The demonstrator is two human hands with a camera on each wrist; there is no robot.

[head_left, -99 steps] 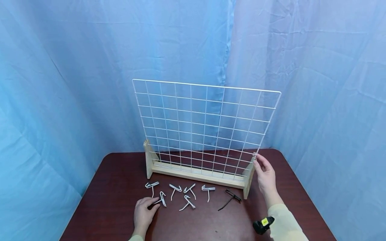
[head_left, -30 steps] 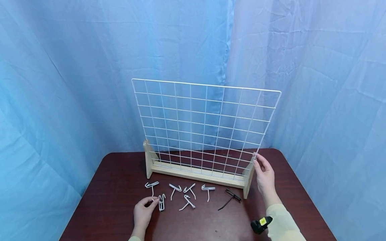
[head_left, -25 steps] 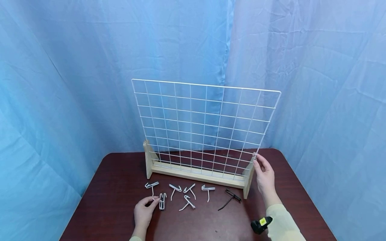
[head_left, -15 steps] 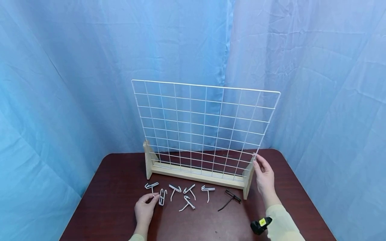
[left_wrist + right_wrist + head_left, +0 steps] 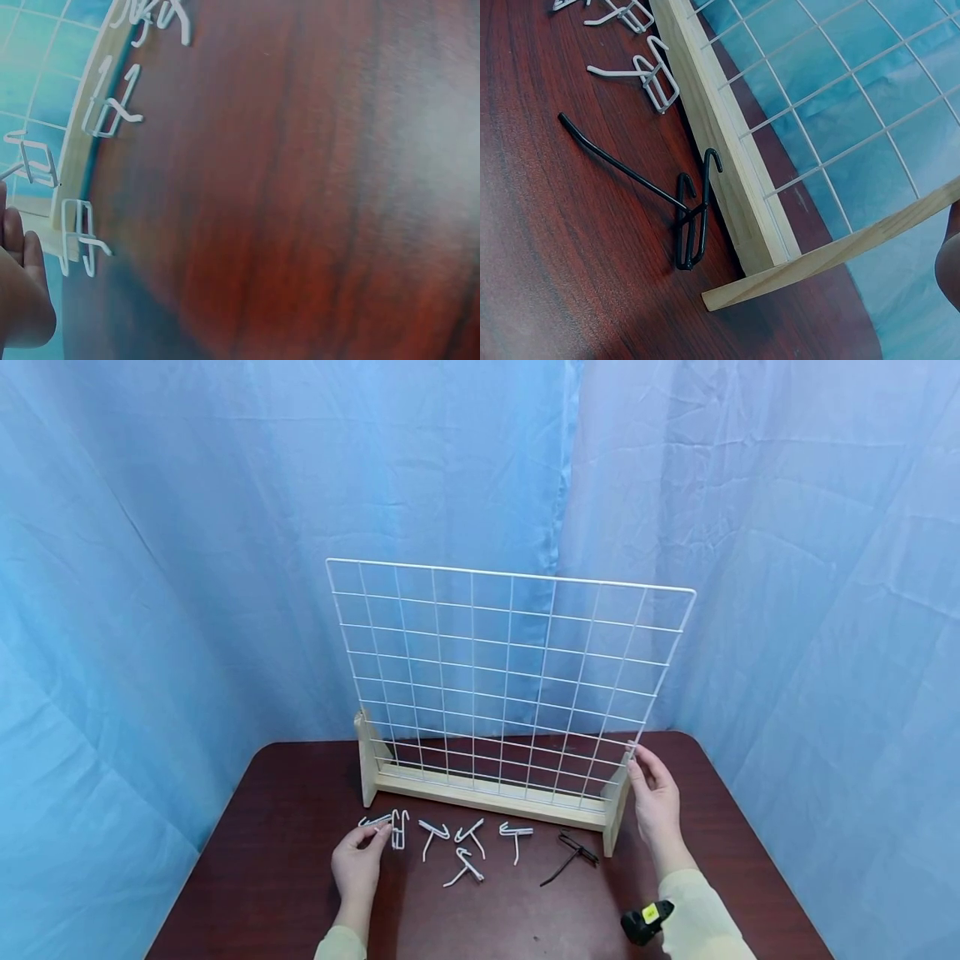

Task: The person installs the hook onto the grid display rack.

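My left hand [image 5: 356, 864] pinches a white wire hook [image 5: 398, 835] by its prong between thumb and fingertips. Its two bent ends point up, and it overlaps another white hook [image 5: 369, 822] at the far left of the row. In the left wrist view, the held hook [image 5: 30, 163] appears just past my fingers, in front of the grid. My right hand [image 5: 657, 802] holds the right side of the stand, fingers and thumb around the grid's edge. The white wire grid panel [image 5: 510, 575] stands upright in the pale wooden stand [image 5: 487, 797].
Several more white hooks, such as one with its prong towards me [image 5: 516, 843], lie on the dark red table [image 5: 480, 927] before the stand. A longer black hook [image 5: 622, 167] lies near its right foot. Blue curtains [image 5: 225, 568] hang behind and at both sides.
My left hand has picked up the white hook, turned its bent ends upward and moved it away from me towards the stand. My right hand stays at the stand's right side.
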